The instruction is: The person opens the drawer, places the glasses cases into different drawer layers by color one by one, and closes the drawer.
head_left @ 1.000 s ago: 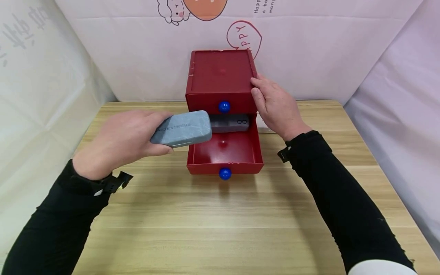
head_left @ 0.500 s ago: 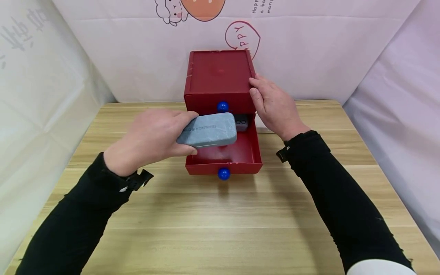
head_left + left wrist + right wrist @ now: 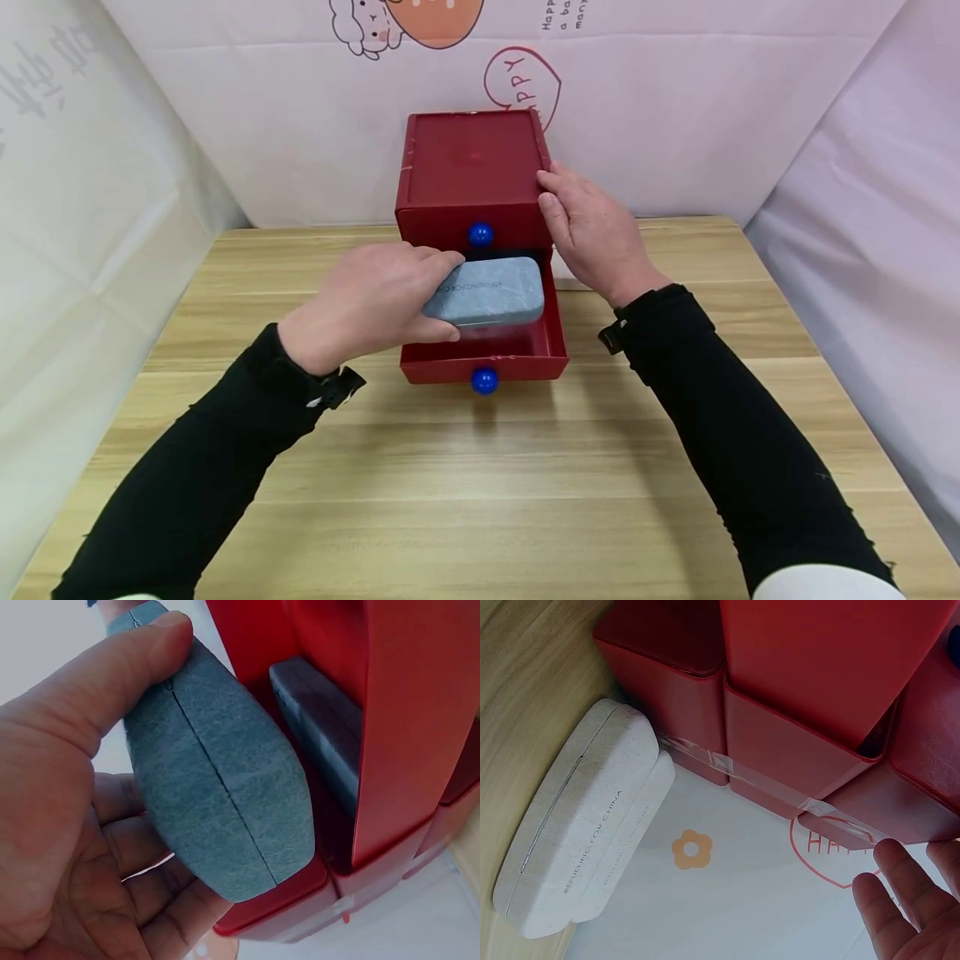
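My left hand grips a blue-grey glasses case by its left end, thumb on the near side. It holds the case over the pulled-out drawer of a red drawer box. In the left wrist view, a darker grey glasses case lies inside that drawer; the held case hides it in the head view. My right hand rests on the upper right side of the red box, its fingers at the top edge. Blue round knobs sit on the drawer fronts.
Beside the box, in the right wrist view, two white glasses cases stand against each other on the wooden table. Clear tape joins the stacked red units. White printed cloth hangs behind and at both sides.
My left hand has carried the blue-grey glasses case rightward, from left of the box to over the open drawer. My right hand has stayed on the box's side.
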{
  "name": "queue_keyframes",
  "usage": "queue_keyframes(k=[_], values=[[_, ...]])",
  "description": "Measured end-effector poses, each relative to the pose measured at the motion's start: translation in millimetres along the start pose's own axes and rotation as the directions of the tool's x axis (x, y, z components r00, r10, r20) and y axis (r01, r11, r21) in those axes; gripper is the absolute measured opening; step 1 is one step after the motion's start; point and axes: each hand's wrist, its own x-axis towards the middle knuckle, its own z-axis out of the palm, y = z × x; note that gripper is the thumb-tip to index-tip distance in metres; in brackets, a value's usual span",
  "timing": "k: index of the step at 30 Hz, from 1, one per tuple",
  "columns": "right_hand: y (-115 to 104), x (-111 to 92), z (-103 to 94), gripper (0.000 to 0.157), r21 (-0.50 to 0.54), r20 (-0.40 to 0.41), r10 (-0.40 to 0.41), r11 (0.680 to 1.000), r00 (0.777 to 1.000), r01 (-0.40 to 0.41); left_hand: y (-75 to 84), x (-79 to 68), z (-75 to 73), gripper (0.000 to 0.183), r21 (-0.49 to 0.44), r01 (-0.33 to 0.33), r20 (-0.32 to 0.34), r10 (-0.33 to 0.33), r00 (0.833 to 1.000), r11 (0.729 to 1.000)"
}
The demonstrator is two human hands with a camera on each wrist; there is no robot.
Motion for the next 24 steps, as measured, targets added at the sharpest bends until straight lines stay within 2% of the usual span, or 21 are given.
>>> queue_keyframes(k=[10,24], values=[[1,0,0.4,0.059,-0.002,-0.010,0.000,1.000,1.000,0.000,1.7,17.6,13.5,0.074,0.043,-0.026,-0.004,0.026,1.000,0.999],[-1,0,-0.2,0.059,-0.004,0.005,0.006,1.000,1.000,-0.006,0.7,32.2,34.4,0.059,0.072,-0.048,0.021,0.046,0.999,0.996]])
